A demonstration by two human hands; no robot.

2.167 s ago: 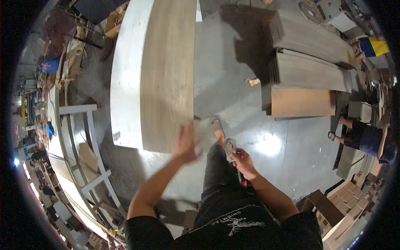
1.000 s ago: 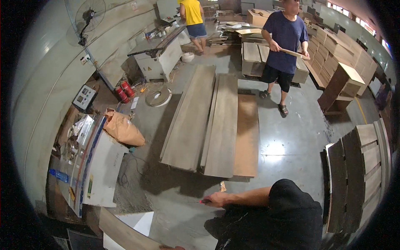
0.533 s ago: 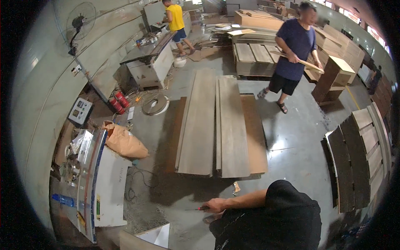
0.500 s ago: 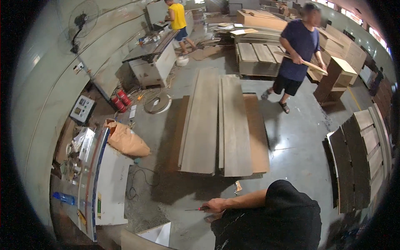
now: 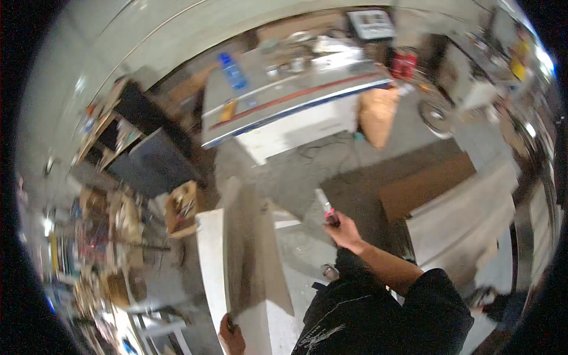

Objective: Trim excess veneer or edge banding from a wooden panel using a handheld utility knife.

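My right hand (image 5: pixel 346 232) is closed around the red-and-black handle of a tool (image 5: pixel 327 208) with a pale, flat blade pointing away from me; motion blur hides its exact kind. Lower left, my left hand (image 5: pixel 232 338) grips the near part of a white-edged panel (image 5: pixel 212 251), fingers closed on its edge. This panel stretches away from me and has a greyish-brown face beside the white one. The tool is held in the air to the right of the panel, apart from it.
Ahead stands a workbench (image 5: pixel 284 97) with a blue bottle (image 5: pixel 231 71) on it. A brown paper sack (image 5: pixel 378 115) leans at its right end. Stacked boards (image 5: pixel 467 213) lie to the right. A cardboard box (image 5: pixel 182 208) and a dark cabinet (image 5: pixel 155 160) are at left.
My view has swung left, so the workbench now lies ahead and the board stack at right. My left hand has come into view on the panel. The tool remains in my right hand.
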